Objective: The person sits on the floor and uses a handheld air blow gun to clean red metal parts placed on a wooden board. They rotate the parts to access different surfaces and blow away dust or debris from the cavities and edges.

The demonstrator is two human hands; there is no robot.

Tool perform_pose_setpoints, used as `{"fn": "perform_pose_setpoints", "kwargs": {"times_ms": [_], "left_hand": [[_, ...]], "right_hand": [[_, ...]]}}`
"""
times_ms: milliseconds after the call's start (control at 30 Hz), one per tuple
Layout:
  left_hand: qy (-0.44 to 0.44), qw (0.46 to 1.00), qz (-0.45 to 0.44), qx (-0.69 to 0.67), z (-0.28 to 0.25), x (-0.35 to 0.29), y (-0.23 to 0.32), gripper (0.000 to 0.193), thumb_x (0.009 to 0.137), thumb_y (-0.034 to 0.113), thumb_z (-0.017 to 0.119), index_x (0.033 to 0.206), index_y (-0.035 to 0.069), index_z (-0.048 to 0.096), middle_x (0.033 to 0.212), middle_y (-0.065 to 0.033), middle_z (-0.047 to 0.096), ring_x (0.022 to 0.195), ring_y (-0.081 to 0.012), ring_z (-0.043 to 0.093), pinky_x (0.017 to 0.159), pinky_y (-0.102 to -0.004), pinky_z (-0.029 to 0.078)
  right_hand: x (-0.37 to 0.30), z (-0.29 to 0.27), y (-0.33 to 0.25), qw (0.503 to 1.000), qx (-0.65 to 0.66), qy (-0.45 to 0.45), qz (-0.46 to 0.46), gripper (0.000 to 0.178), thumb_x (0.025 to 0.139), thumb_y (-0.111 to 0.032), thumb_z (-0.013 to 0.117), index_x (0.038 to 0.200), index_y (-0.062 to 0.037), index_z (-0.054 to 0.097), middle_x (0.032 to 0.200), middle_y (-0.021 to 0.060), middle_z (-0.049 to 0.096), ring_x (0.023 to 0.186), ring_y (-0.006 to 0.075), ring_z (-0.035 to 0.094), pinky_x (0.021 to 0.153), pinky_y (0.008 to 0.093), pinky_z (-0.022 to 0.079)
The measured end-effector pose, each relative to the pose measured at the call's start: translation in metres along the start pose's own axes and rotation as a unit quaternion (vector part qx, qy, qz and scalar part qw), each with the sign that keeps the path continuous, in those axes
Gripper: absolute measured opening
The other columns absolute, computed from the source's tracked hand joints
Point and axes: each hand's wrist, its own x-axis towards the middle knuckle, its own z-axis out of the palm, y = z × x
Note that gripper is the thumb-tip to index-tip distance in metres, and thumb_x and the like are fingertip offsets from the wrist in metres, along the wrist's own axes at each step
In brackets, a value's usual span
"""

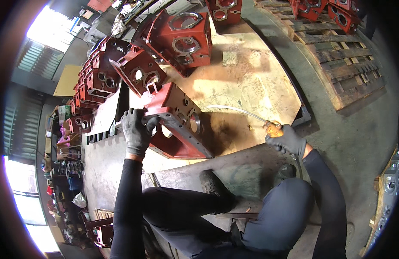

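Daylight is pouring in from the windows (48, 26) at upper left, blowing them out to white, and a sunlit patch is glaring off the board (247, 82). The lower floor is sitting in shade. Straight edges are bending near the rim (a fisheye lens), corners going black.

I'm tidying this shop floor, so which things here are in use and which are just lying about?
In use:
- red housing, gripped by left hand
- orange-handled tool with curved tube, in right hand
- board under the housing

Lying about:
- other red housings
- wooden pallet
- shelf clutter
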Motion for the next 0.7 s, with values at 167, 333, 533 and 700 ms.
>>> {"fn": "perform_pose_setpoints", "kwargs": {"times_ms": [167,333,533,700], "left_hand": [[-0.002,1.0,-0.027,-0.013,-0.004,-0.003,0.0,0.061,0.085,0.064,0.064,0.103,0.006,0.066,0.092,-0.0128,0.059,0.092,-0.0341,0.055,0.083,-0.0456,0.041],[-0.022,0.998,-0.029,-0.053,-0.016,-0.004,-0.001,0.055,0.09,0.059,0.061,0.102,0.005,0.065,0.093,-0.0125,0.059,0.091,-0.0328,0.057,0.083,-0.0438,0.042],[-0.038,0.988,-0.06,-0.14,-0.027,0.015,0.02,0.041,0.1,0.041,0.053,0.091,0.003,0.068,0.085,-0.012,0.064,0.081,-0.031,0.062,0.074,-0.0417,0.047],[-0.024,0.99,-0.053,-0.129,-0.014,0.037,0.056,0.026,0.099,0.022,0.056,0.08,0.005,0.065,0.074,-0.0113,0.061,0.071,-0.0319,0.058,0.068,-0.04,0.044]], "right_hand": [[0.011,0.006,-0.031,0.999,0.016,-0.031,0.039,0.023,0.087,-0.024,0.077,0.094,-0.006,0.066,0.065,-0.0006,0.059,0.048,0.0055,0.05,0.042,0.0223,0.039],[0.011,0.017,-0.064,0.996,0.035,-0.067,0.039,0.022,0.088,-0.025,0.077,0.096,-0.0075,0.067,0.066,-0.0018,0.06,0.05,0.0042,0.052,0.044,0.0208,0.04],[0.011,0.015,-0.048,0.997,0.021,-0.077,0.006,0.027,0.086,-0.02,0.078,0.106,-0.0046,0.068,0.073,-0.0011,0.064,0.052,0.0041,0.054,0.046,0.021,0.044],[0.011,0.02,-0.051,0.999,-0.014,-0.047,0.016,0.026,0.086,-0.019,0.077,0.104,-0.0036,0.067,0.071,-0.0004,0.063,0.053,0.0044,0.054,0.046,0.0207,0.043]]}}
